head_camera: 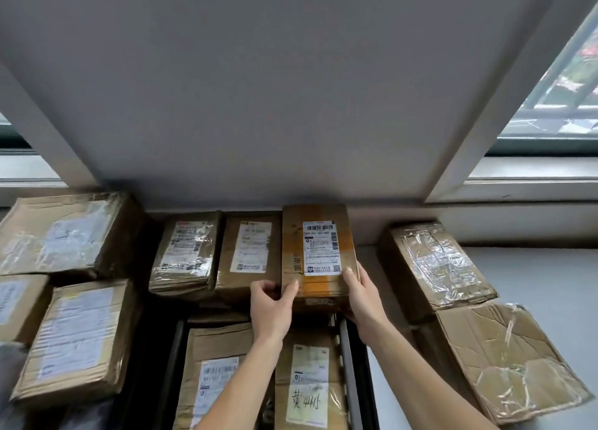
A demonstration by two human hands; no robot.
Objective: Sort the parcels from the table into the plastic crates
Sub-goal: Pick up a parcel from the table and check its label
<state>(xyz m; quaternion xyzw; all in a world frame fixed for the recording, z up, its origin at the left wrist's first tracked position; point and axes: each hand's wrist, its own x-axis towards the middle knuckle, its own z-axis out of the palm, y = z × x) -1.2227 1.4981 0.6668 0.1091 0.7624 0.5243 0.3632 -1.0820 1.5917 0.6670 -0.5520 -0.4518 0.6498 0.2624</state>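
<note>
Parcel (318, 254) (white label up), left hand (270, 306) and right hand (362, 297) gripping its near corners

I'm getting soft daylight coming in through the window (563, 73) on the right, the brightest patch in frame. The grey wall (291, 89) is reading flat and dim, with no hard shadows. Tape on the right-hand parcel (437, 264) is throwing streaky glare and washing out its print. The left-edge parcel (74, 342) is smearing and its text is going unreadable. The wide lens is bending straight lines, so the window frames are splaying outward at both sides. The crate (174, 365) interior is sinking into deep shadow, nearly crushing to black. The label (322, 247) on the centre parcel (318, 287) is coming through sharpest; I'm resolving the barcode, but the fine text is blurring.
</note>
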